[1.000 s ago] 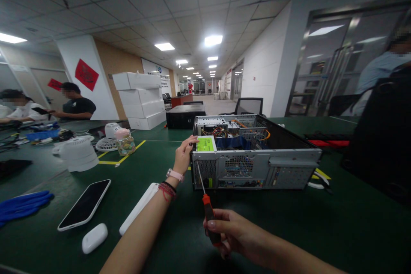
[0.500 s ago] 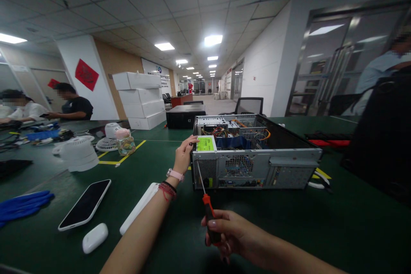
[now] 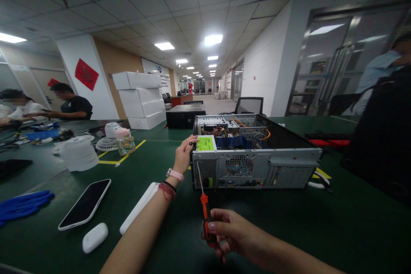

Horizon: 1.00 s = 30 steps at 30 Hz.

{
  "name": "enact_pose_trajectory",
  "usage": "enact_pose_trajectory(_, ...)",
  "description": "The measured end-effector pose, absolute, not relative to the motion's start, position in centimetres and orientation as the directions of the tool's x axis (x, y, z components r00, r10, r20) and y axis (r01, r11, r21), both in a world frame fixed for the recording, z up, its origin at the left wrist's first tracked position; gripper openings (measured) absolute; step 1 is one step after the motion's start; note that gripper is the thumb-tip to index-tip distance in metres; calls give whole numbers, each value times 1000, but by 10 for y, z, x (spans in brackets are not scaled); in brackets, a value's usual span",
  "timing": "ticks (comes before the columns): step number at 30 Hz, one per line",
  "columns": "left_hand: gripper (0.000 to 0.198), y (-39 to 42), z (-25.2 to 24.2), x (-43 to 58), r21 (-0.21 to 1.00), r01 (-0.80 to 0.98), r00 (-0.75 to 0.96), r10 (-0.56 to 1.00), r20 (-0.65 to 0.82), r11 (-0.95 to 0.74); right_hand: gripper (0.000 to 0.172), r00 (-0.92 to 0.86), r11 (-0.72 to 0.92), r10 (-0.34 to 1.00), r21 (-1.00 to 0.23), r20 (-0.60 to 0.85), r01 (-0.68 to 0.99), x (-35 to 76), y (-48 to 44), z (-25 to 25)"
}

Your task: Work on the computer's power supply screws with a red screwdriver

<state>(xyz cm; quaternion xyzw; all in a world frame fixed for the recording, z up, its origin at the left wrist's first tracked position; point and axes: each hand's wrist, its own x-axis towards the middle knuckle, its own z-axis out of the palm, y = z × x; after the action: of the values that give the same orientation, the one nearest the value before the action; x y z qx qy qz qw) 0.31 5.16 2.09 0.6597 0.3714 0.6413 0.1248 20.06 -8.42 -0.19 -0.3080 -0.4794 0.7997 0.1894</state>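
Observation:
An open computer case [image 3: 282,167] lies on its side on the green table [image 3: 321,231], its rear panel facing me. My left hand [image 3: 183,154] grips the case's upper left corner, beside the power supply with the green label [image 3: 206,143]. My right hand [image 3: 229,233] is closed round the orange and black handle of a screwdriver [image 3: 205,216]. The thin shaft runs up to the rear panel's left edge, where the tip touches near the power supply grille. Coloured cables and a drive cage show inside the case.
A phone [image 3: 85,204], a white earbud case [image 3: 94,237], a flat white bar [image 3: 139,207] and blue gloves [image 3: 22,203] lie at the left. White fans [image 3: 78,153], a jar and stacked white boxes [image 3: 141,99] stand further back. Two people sit far left; another person stands far right.
My right hand has shifted its hold on the screwdriver handle, and more of the orange handle now shows above the fingers. My left hand and the case have stayed put.

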Motion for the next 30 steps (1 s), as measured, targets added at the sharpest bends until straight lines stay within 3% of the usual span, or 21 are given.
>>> enact_pose_trajectory(30, 29, 52, 21, 3, 643, 335, -105, 651, 752, -689, 37, -800, -501, 546, -862, -249, -74, 205, -87, 3)
